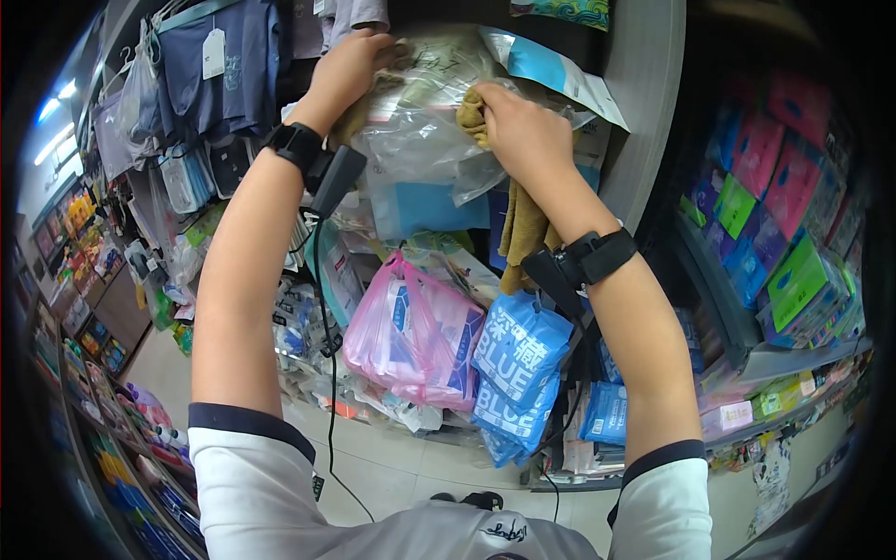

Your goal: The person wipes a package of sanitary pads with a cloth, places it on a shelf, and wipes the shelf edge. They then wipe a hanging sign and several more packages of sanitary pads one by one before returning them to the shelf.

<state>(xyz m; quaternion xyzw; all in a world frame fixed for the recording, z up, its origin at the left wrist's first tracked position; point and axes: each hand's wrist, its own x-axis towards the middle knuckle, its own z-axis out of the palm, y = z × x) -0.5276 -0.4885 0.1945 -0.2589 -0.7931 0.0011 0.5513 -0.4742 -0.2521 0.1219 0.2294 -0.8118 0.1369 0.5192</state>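
My right hand (530,131) is closed on a bunched mustard-olive cloth (525,229), which hangs down past my forearm. A clear plastic bag (420,131) with a resealable strip lies between my hands, over the shelf's packets. At the bag's upper left, my left hand (353,73) has its fingers curled on what looks like the same olive fabric. Part of that fabric shows below the left wrist, and the bag hides how the pieces connect. Beside the bag, a blue-and-white packet (555,70) leans at the upper right.
Below hang a pink plastic bag (411,331) of boxed goods and blue packs (523,345) with white lettering. Grey-blue garments (219,70) hang at the left. A grey shelf panel (644,112) stands right of my hand. A black cable (331,373) dangles from my left wrist.
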